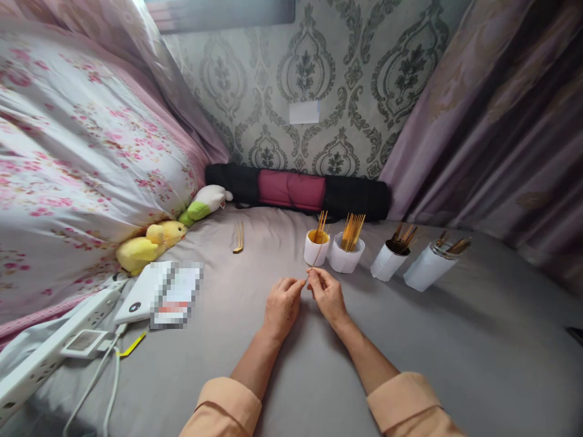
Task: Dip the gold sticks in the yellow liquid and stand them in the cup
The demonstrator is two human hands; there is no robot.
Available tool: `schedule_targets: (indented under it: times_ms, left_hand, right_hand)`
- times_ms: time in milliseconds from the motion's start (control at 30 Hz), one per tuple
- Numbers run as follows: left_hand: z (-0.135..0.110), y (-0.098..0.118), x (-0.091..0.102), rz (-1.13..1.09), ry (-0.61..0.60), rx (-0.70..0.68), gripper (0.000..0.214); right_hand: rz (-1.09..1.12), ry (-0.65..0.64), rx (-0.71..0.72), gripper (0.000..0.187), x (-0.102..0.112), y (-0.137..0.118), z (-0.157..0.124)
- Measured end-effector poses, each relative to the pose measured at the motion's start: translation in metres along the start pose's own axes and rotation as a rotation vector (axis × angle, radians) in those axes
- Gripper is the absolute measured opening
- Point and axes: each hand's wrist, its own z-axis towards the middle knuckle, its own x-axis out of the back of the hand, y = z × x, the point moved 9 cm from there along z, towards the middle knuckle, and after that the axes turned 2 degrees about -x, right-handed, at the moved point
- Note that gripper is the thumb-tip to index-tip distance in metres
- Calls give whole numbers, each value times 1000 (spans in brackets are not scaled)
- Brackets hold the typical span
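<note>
My left hand [281,306] and my right hand [327,294] meet in the middle of a grey bed sheet [410,340], fingers pinched together. Between them they hold a thin golden stick [316,260] that slants up toward the cups. Just beyond my fingers stands a row of white paper-wrapped cups: the nearest cup [316,247] holds a few sticks, the second cup [346,252] a bunch of golden sticks, a third cup [388,258] and a fourth cup [428,266] lean right with darker sticks. A small loose bundle of sticks [239,238] lies to the left.
A floral quilt [77,152] is heaped at the left with yellow plush toys [148,244] and a green-white plush [204,203]. A power bank [142,292], a power strip [54,346] and cables lie at the near left. A black and maroon roll [296,191] lies against the patterned wall; curtains hang at the right.
</note>
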Motion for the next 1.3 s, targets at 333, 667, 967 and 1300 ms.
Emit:
schedule_targets:
  times_ms: [333,667,967,1300]
  left_hand:
    - [1,3,1,44,-29,5,28]
    - [0,-2,-3,58,-67,52,29]
    - [-3,-8,-6,-15,-52,90,28]
    - [-2,-13,-10,-147,-20,121,24]
  right_hand:
    - [34,-10,-5,39,-1,3,0]
    - [5,17,-10,40,0,6,1]
    - [-51,21,9,40,2,4,2]
    - [-88,26,5,38,3,7,2]
